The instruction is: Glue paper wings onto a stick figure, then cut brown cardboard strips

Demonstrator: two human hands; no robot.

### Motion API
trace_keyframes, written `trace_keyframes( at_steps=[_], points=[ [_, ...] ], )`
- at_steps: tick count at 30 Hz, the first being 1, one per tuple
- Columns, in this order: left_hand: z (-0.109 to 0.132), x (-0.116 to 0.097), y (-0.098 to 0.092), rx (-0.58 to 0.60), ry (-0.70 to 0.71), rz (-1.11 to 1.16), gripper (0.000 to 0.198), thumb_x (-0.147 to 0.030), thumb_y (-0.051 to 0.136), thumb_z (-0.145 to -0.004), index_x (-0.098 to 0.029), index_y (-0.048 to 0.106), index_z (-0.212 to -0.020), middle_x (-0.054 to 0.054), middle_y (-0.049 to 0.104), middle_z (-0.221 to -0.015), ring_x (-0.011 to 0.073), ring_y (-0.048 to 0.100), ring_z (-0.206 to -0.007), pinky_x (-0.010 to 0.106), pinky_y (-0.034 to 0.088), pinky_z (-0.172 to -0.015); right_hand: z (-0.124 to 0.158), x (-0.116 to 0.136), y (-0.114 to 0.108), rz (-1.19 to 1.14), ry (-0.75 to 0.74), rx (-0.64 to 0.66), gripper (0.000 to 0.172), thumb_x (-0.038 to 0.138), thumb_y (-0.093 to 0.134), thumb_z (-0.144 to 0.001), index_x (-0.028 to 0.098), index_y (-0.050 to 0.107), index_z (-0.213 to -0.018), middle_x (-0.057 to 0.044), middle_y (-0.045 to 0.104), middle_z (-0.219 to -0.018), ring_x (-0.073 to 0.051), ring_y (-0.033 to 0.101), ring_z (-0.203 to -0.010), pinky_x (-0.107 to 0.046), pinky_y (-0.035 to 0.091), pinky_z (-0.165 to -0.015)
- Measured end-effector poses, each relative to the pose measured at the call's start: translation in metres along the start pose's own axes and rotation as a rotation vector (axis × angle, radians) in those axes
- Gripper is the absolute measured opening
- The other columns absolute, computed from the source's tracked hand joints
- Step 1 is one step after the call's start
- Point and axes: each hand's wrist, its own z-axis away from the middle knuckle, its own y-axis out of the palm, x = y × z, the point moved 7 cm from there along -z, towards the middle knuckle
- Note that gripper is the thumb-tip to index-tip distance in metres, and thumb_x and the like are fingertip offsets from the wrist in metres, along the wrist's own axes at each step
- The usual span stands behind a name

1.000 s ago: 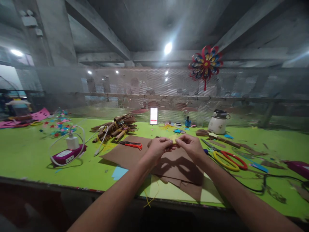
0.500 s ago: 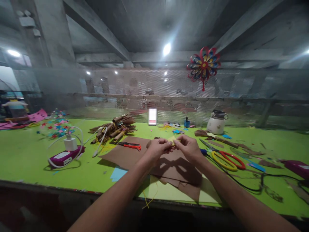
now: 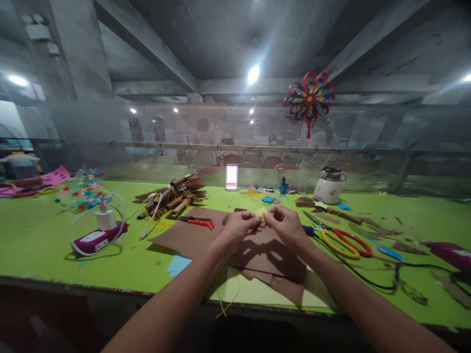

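Observation:
A small piece of yellow paper (image 3: 261,212) is pinched between my two hands, above the brown paper sheets. My left hand (image 3: 241,226) grips its left side with thumb and fingers. On the other side, my right hand (image 3: 285,223) holds it the same way, and the fingertips hide much of it. Underneath lie the brown paper sheets (image 3: 198,235), with the shadow of both hands on them. A red and black utility knife (image 3: 198,222) rests on the left part of the brown paper. Pale yellow paper (image 3: 253,291) sticks out below at the table's front edge.
Scissors (image 3: 340,243) with yellow and red handles lie to the right, near a black cable (image 3: 368,280). Rolled brown paper pieces (image 3: 176,196) are heaped at the back left. A purple power strip (image 3: 99,238) stands left; a white kettle-like jug (image 3: 328,187) stands back right.
Both hands stay almost where they were, still pinching the yellow paper, with only slight finger movement. The whole view has shifted a little.

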Motion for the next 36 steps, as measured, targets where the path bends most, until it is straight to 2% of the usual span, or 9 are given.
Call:
trace_keyframes(
  at_steps=[3, 7, 10, 12, 15, 22, 27, 32, 36],
  points=[
    [-0.001, 0.000, -0.001, -0.017, 0.003, -0.021, 0.030, -0.032, 0.078, -0.059, -0.011, 0.057, -0.064, 0.006, 0.064, -0.066, 0.0075, 0.053, -0.056, 0.022, 0.039, -0.059, -0.001, -0.003, 0.002, -0.108, 0.038, -0.004, 0.025, 0.040, 0.067, -0.067, 0.019, 0.055, -0.075, 0.003, 0.056, -0.055, -0.013, 0.053, -0.051, -0.026, 0.041, -0.051],
    [-0.002, -0.002, -0.002, -0.042, 0.034, -0.068, 0.031, -0.035, 0.077, -0.060, -0.012, 0.056, -0.062, 0.005, 0.063, -0.064, 0.0076, 0.051, -0.054, 0.022, 0.036, -0.055, -0.001, -0.006, 0.006, -0.312, 0.170, 0.046, 0.039, 0.041, 0.071, -0.064, 0.018, 0.053, -0.091, 0.005, 0.056, -0.054, -0.012, 0.051, -0.049, -0.026, 0.041, -0.052],
    [-0.003, -0.004, -0.004, -0.059, 0.084, -0.120, 0.030, -0.037, 0.075, -0.062, -0.013, 0.056, -0.062, 0.005, 0.063, -0.065, 0.0084, 0.051, -0.055, 0.022, 0.036, -0.056, 0.005, -0.011, 0.013, -0.370, 0.337, 0.147, 0.036, 0.044, 0.071, -0.064, 0.015, 0.057, -0.080, 0.001, 0.059, -0.057, -0.011, 0.052, -0.052, -0.025, 0.039, -0.050],
    [-0.003, -0.004, -0.005, -0.061, 0.109, -0.159, 0.029, -0.037, 0.073, -0.063, -0.013, 0.057, -0.062, 0.005, 0.063, -0.066, 0.0088, 0.051, -0.055, 0.023, 0.036, -0.056, 0.008, -0.013, 0.016, -0.379, 0.380, 0.198, 0.034, 0.045, 0.071, -0.064, 0.014, 0.056, -0.066, -0.001, 0.060, -0.057, -0.010, 0.051, -0.050, -0.024, 0.038, -0.049],
    [-0.004, -0.003, -0.006, -0.062, 0.120, -0.203, 0.028, -0.038, 0.071, -0.066, -0.013, 0.058, -0.062, 0.005, 0.063, -0.066, 0.0085, 0.049, -0.055, 0.023, 0.036, -0.056, 0.008, -0.011, 0.016, -0.377, 0.328, 0.197, 0.035, 0.045, 0.071, -0.064, 0.015, 0.054, -0.057, 0.001, 0.055, -0.050, -0.009, 0.046, -0.045, -0.024, 0.035, -0.046],
    [-0.002, -0.001, -0.003, 0.005, 0.078, -0.249, 0.028, -0.039, 0.067, -0.068, -0.013, 0.058, -0.063, 0.006, 0.063, -0.066, 0.0090, 0.050, -0.056, 0.022, 0.034, -0.053, 0.006, -0.005, 0.012, -0.284, 0.279, 0.143, 0.036, 0.045, 0.070, -0.064, 0.017, 0.051, -0.053, 0.004, 0.050, -0.043, -0.007, 0.040, -0.037, -0.022, 0.030, -0.040],
    [-0.002, -0.004, -0.006, -0.047, 0.130, -0.313, 0.028, -0.038, 0.067, -0.068, -0.014, 0.057, -0.061, 0.005, 0.061, -0.062, 0.0083, 0.046, -0.051, 0.022, 0.033, -0.050, 0.005, -0.005, 0.011, -0.280, 0.263, 0.138, 0.036, 0.046, 0.069, -0.066, 0.016, 0.051, -0.054, 0.004, 0.050, -0.045, -0.007, 0.041, -0.039, -0.022, 0.032, -0.041],
    [-0.001, -0.007, -0.007, -0.079, 0.158, -0.335, 0.031, -0.043, 0.068, -0.067, -0.014, 0.058, -0.061, 0.004, 0.060, -0.060, 0.0089, 0.047, -0.051, 0.023, 0.034, -0.050, 0.009, -0.009, 0.019, -0.390, 0.331, 0.216, 0.034, 0.045, 0.070, -0.064, 0.015, 0.056, -0.064, 0.002, 0.056, -0.053, -0.009, 0.047, -0.045, -0.023, 0.039, -0.044],
    [-0.002, -0.005, -0.008, -0.086, 0.170, -0.366, 0.033, -0.045, 0.067, -0.068, -0.014, 0.059, -0.061, 0.004, 0.060, -0.059, 0.0096, 0.047, -0.052, 0.022, 0.034, -0.050, 0.009, -0.008, 0.020, -0.390, 0.316, 0.178, 0.034, 0.045, 0.071, -0.063, 0.015, 0.055, -0.064, 0.003, 0.055, -0.050, -0.008, 0.045, -0.041, -0.022, 0.037, -0.039]
  ],
)
